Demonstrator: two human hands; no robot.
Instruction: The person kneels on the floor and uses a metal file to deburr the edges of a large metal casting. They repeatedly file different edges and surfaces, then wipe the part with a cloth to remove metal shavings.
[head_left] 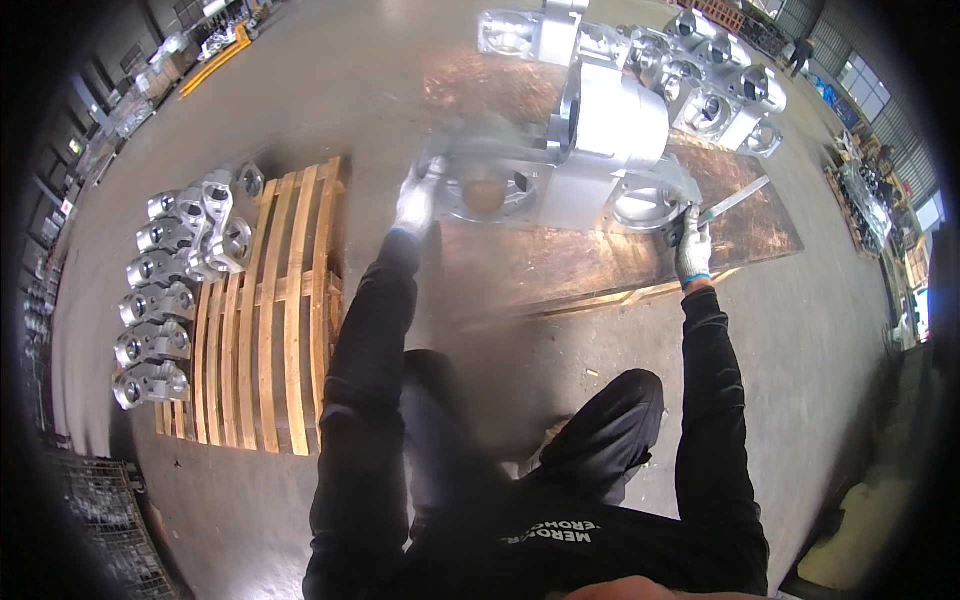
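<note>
The casting point(610, 125) was over the board point(770, 230), between the hands: the left hand point(417, 195), blurred, at its left end, the right hand point(692, 248) at its right, beside a bar point(738, 197); how firmly either gripped, I couldn't tell. A pallet point(266, 340) lay left
</note>
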